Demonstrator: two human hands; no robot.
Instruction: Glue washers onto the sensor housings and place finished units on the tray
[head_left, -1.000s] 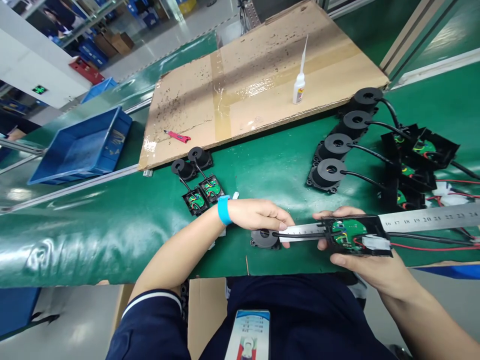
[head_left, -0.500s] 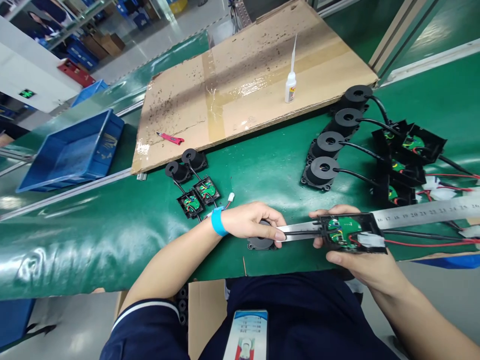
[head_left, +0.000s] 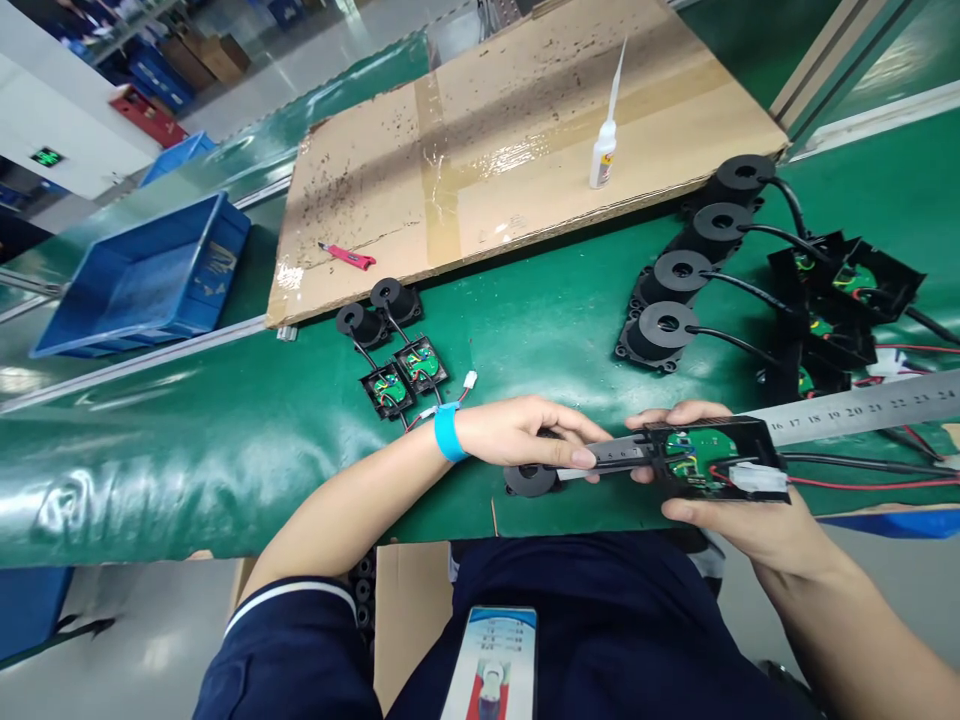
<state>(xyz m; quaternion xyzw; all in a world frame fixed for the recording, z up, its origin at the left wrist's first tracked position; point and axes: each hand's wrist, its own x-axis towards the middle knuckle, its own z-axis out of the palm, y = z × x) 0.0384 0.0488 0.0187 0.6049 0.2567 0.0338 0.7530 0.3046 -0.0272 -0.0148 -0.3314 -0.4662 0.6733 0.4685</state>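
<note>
My left hand (head_left: 536, 432), with a blue band at its wrist, pinches a steel ruler (head_left: 862, 412) and a black cable running along it. Just left of those fingertips, a round black part (head_left: 531, 480) rests on the green bench, partly covered by the hand. My right hand (head_left: 757, 530) grips an open black box (head_left: 765, 440) from below and behind. Inside the box are a green circuit board (head_left: 701, 455), thin coloured wires and a white connector (head_left: 757, 478). The ruler passes behind the box and sticks out on both sides.
Several black round parts (head_left: 664, 330) wired to open boxes (head_left: 862, 280) stand at right. Two smaller-looking assemblies (head_left: 388, 387) lie at left. A cardboard sheet (head_left: 517, 150) carries a red cutter (head_left: 349, 257) and a white dropper bottle (head_left: 603, 155). A blue bin (head_left: 150, 285) sits far left.
My left fingers have slid right along the ruler and cable, away from the round part, and ruler numbers now show beside them. My right hand still holds the box. The view has shifted slightly.
</note>
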